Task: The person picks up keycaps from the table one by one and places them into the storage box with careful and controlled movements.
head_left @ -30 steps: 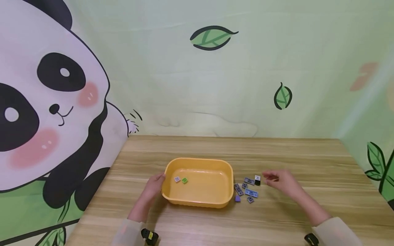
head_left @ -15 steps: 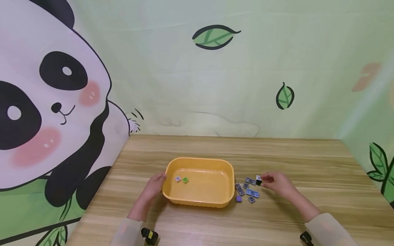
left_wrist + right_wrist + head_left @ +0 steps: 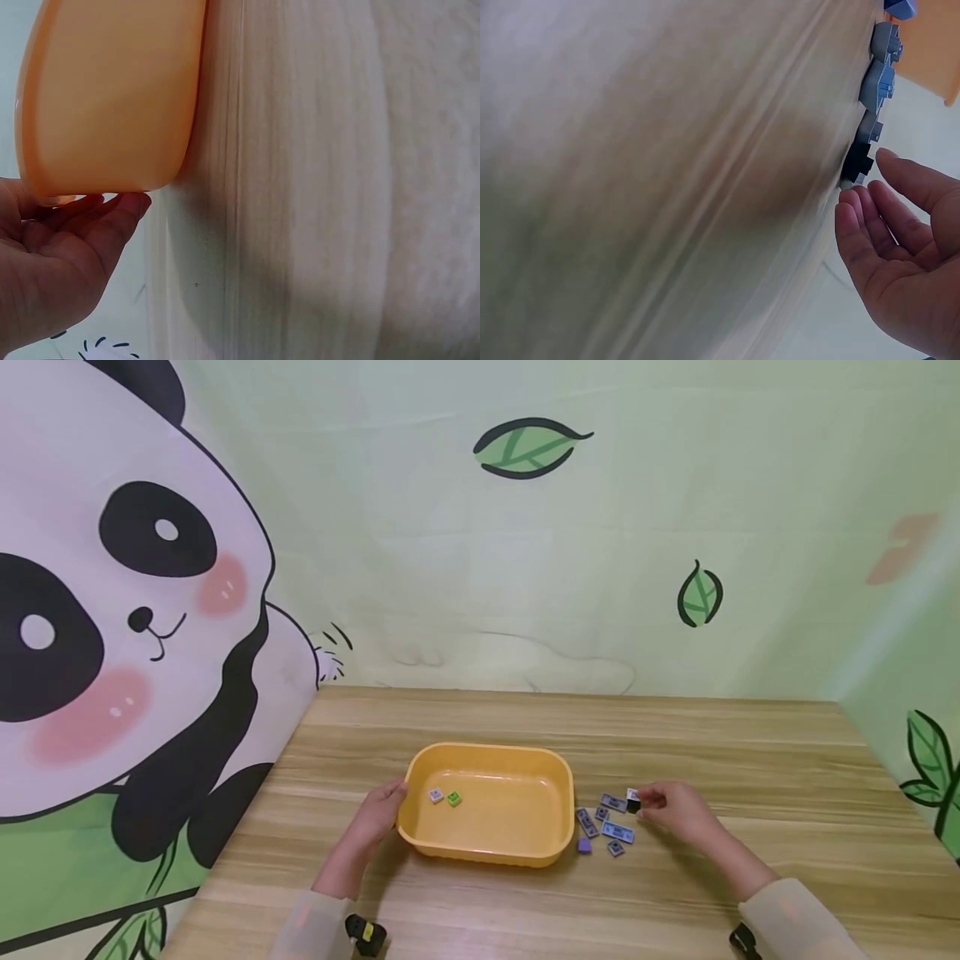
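My left hand grips the left rim of a yellow plastic basin. In the left wrist view its fingertips rest against the outer wall. A pale building brick and a green one lie inside. To the right of the basin, my right hand is at a black brick and a white brick. The right wrist view shows thumb and bent fingers apart on either side of the black brick, with a gap left; contact with the white one is unclear.
Between basin and right hand lie grey-blue long bricks, a lighter blue long brick, a purple piece and small square bricks. A fabric backdrop rises behind the wooden table.
My right hand has moved left, from beside the black and white bricks up to them. My left hand keeps its hold on the basin. The view has shifted slightly.
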The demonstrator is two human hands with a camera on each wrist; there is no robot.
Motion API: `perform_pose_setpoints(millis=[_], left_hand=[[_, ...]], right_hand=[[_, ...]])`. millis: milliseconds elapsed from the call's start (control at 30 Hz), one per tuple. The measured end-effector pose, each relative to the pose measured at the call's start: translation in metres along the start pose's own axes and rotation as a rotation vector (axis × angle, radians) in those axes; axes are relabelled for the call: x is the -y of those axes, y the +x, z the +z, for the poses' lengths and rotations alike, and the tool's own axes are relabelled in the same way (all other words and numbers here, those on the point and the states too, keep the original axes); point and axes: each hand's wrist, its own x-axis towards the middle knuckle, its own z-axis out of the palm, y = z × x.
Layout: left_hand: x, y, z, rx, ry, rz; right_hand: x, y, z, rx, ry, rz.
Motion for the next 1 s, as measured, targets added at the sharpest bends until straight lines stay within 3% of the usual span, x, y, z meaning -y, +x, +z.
perform_pose_setpoints(millis=[1000], left_hand=[[0.0002, 0.0001, 0.0009, 0.008, -0.013, -0.002]], right_hand=[[-0.0030, 0.0071, 0.0060, 0.005, -0.057, -0.023]])
